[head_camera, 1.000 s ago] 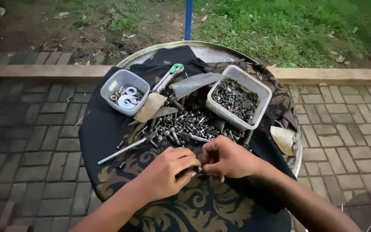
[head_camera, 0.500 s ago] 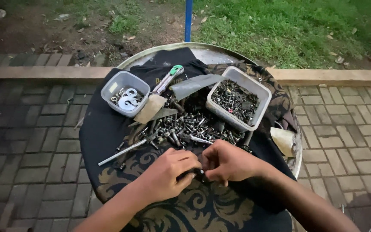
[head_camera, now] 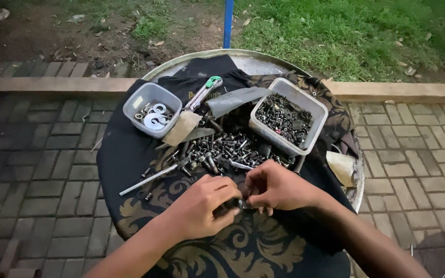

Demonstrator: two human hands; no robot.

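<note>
Black cloth with a gold leaf pattern (head_camera: 243, 252) covers a round surface (head_camera: 256, 59), and the pile of bolts and screws (head_camera: 222, 149) in its middle is my landmark here. Just in front of this pile, on the person's side, the two hands meet. The left hand (head_camera: 202, 208) and the right hand (head_camera: 274, 188) are together, fingers curled, and they pinch a small dark metal piece (head_camera: 238, 203) between the fingertips. This piece is almost fully hidden by the fingers; I cannot tell if it is a bolt, a nut, or both. Both forearms are cut off by the lower edge of the view.

Behind the pile to the right stands a large clear plastic tub (head_camera: 288, 116), full of dark small hardware that is too small to tell apart. Behind the pile to the left stands a smaller clear tub (head_camera: 152, 109) with flat silver washers inside. Between the tubs, behind the pile, lies a utility knife with a green end (head_camera: 203, 92). A long thin metal rod (head_camera: 153, 177) lies to the left of the pile, partly under other pieces. The right edge of the surface is partly hidden under folded cloth.
</note>
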